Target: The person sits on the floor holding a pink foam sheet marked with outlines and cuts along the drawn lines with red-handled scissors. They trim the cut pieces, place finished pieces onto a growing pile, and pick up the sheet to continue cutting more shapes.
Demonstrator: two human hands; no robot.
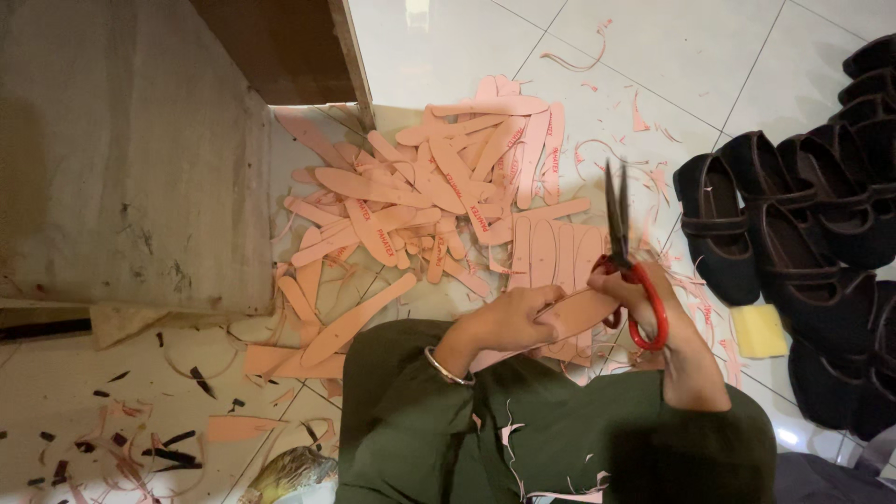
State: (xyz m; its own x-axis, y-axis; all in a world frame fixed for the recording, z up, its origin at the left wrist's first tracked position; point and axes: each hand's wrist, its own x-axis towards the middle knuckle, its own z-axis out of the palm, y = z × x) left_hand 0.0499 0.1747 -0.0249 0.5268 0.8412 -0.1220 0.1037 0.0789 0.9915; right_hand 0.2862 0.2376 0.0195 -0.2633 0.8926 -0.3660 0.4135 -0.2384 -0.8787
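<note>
Lap: I see green cloth (523, 439) across the bottom of my view, flecked with thin pink trimmings.
Left hand: my left hand (518, 317), a metal bangle (446, 369) at its wrist, is curled around a pink insole piece (583, 313), fingers pressed on its near end.
Right hand: my right hand (644, 299) has its fingers through the red loops of the scissors (623, 252); the dark blades point away from me, nearly closed, just above that insole piece.
Insole piece: it lies between both hands, over my lap's far edge.
Pile: beyond the insole piece, a heap of pink cutouts (439, 187) spreads across the white tile floor (672, 56).
Shoes: right of the pile, black shoes (793, 233) sit in a cluster, a yellow sponge (758, 331) beside them.
Board: left of the pile, a worn grey board (121, 159) stands.
</note>
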